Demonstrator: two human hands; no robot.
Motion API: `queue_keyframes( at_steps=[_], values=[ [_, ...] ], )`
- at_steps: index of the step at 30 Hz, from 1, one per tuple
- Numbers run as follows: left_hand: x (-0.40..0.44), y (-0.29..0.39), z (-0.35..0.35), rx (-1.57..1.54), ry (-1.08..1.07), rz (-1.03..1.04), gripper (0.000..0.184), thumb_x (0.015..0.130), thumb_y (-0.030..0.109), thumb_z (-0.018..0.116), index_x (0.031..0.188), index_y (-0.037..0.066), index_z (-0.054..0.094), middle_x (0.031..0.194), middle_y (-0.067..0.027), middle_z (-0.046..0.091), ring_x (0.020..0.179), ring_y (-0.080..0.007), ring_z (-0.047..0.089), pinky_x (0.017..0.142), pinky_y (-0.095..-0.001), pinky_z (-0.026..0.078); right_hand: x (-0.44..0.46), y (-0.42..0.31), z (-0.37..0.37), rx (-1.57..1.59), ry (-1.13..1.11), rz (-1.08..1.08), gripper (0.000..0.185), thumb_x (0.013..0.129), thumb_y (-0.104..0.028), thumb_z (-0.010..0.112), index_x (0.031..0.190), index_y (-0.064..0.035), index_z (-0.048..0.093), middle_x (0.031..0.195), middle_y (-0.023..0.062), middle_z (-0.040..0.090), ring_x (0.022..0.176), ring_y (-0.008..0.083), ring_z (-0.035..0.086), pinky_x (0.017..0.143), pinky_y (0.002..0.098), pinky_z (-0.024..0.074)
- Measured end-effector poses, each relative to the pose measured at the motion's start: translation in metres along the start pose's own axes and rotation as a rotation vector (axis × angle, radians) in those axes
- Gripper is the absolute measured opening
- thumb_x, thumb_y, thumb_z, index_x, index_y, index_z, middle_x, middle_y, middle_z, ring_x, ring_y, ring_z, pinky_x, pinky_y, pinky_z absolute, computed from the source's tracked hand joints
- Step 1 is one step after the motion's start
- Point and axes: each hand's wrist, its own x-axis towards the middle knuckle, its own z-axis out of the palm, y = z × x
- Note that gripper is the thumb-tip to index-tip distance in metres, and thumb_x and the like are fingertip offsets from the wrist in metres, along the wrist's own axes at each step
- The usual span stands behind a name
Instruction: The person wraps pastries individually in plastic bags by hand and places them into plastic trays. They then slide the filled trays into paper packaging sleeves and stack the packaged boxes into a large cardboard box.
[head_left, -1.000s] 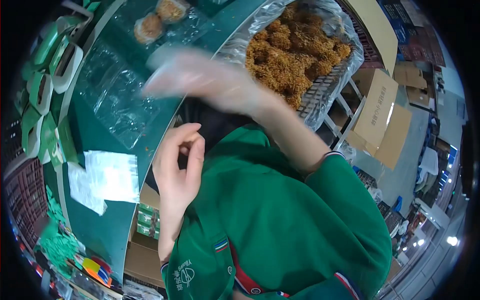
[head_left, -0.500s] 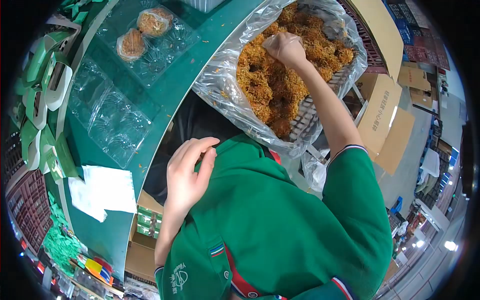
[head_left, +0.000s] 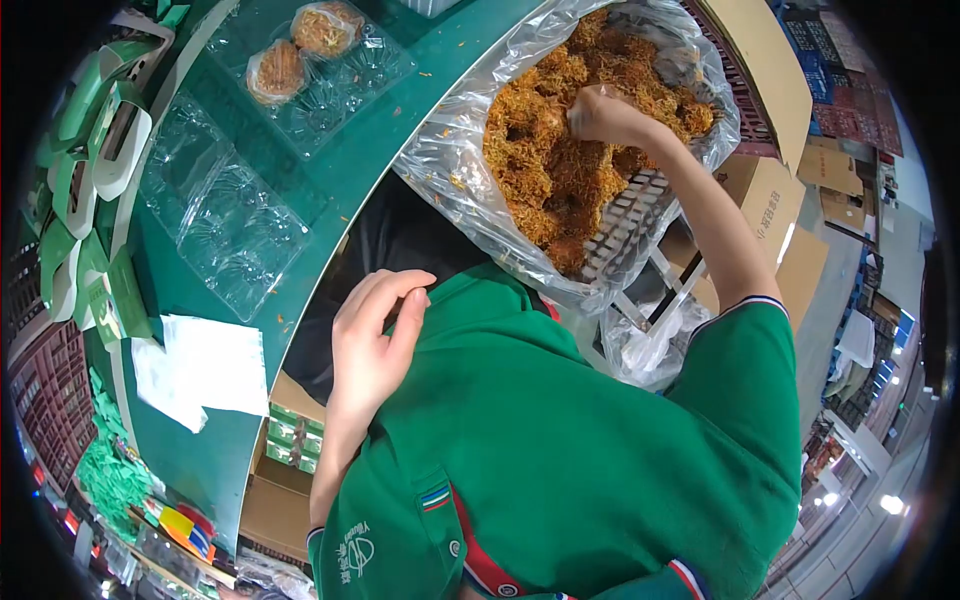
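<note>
My right hand (head_left: 605, 115), in what looks like a thin clear glove, reaches into a crate lined with a clear plastic bag (head_left: 450, 165). Its fingers are closed among the brown shredded-topped balls (head_left: 545, 170); what they hold, if anything, is hidden. My left hand (head_left: 375, 335) rests near my body beside the table edge, thumb and fingers curled towards each other, what is between them not clear. On the green table, a clear tray (head_left: 345, 95) carries two wrapped round buns (head_left: 276, 73). Another clear tray (head_left: 235, 225) beside it holds nothing visible.
White sheets (head_left: 215, 365) lie on the table's near part. Green boxes (head_left: 108, 290) line its far left edge, with green shreds (head_left: 112, 480) below. An open cardboard box (head_left: 765, 215) stands on the right, beyond the crate and its metal stand.
My right hand has gone from above the table into the lined crate, then slightly right and down within it. The left hand has shifted slightly and stays curled.
</note>
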Motion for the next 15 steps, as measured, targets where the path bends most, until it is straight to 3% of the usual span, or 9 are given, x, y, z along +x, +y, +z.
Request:
queue_keyframes(
  at_steps=[3, 6, 9, 12, 13, 15],
  values=[
    [0.002, 0.001, 0.003, 0.051, -0.032, 0.147, 0.012, 0.083, -0.003, 0.061, 0.094, 0.001, 0.065, 0.072, -0.0094, 0.059, 0.065, -0.0238, 0.059, 0.061, -0.0325, 0.047, -0.013, -0.039, -0.017, -0.176, -0.105, 0.116, 0.023, 0.080, -0.021, 0.063, 0.088, -0.0005, 0.067, 0.086, 0.0180, 0.067, 0.079, 0.0252, 0.065, 0.071, 0.0406, 0.0519],
    [-0.001, 0.003, -0.004, 0.103, -0.023, 0.191, 0.013, 0.082, -0.004, 0.061, 0.093, 0.001, 0.065, 0.072, -0.0092, 0.059, 0.065, -0.0241, 0.059, 0.060, -0.0332, 0.047, -0.009, -0.009, -0.010, 0.435, -0.061, 0.242, 0.032, 0.080, -0.020, 0.066, 0.107, -0.0024, 0.062, 0.098, 0.0153, 0.067, 0.087, 0.0237, 0.065, 0.077, 0.0410, 0.0518],
    [-0.009, -0.001, -0.005, 0.002, 0.052, 0.038, 0.010, 0.084, -0.003, 0.061, 0.093, 0.001, 0.065, 0.072, -0.0090, 0.059, 0.065, -0.0221, 0.059, 0.060, -0.0312, 0.046, -0.034, -0.030, -0.004, 1.168, 0.227, 0.318, 0.045, 0.078, -0.014, 0.067, 0.119, -0.0042, 0.051, 0.105, 0.0119, 0.063, 0.093, 0.0229, 0.062, 0.083, 0.0375, 0.0494],
    [-0.008, -0.003, -0.005, 0.007, 0.054, 0.050, 0.010, 0.084, -0.002, 0.061, 0.093, 0.002, 0.065, 0.071, -0.0087, 0.059, 0.066, -0.0220, 0.059, 0.061, -0.0315, 0.046, -0.040, -0.043, 0.008, 0.955, 0.043, 0.267, 0.048, 0.078, -0.009, 0.068, 0.120, -0.0046, 0.045, 0.107, 0.0093, 0.057, 0.093, 0.0225, 0.057, 0.086, 0.0343, 0.0461],
    [-0.007, -0.004, -0.005, 0.027, 0.042, 0.080, 0.010, 0.085, -0.002, 0.061, 0.093, 0.002, 0.065, 0.071, -0.0086, 0.059, 0.066, -0.0221, 0.059, 0.061, -0.0318, 0.046, -0.035, -0.039, 0.018, 0.805, 0.108, 0.221, 0.033, 0.077, -0.006, 0.068, 0.104, -0.0042, 0.050, 0.103, 0.0108, 0.055, 0.096, 0.0226, 0.055, 0.083, 0.0338, 0.0443],
    [-0.004, -0.003, -0.003, 0.046, 0.024, 0.120, 0.010, 0.085, -0.001, 0.061, 0.093, 0.002, 0.065, 0.071, -0.0085, 0.059, 0.066, -0.0224, 0.059, 0.061, -0.0322, 0.046, -0.037, -0.044, 0.008, 0.503, 0.037, 0.130, 0.039, 0.075, -0.011, 0.070, 0.105, -0.0009, 0.048, 0.100, 0.0138, 0.057, 0.092, 0.0253, 0.056, 0.083, 0.0363, 0.0454]
  ],
)
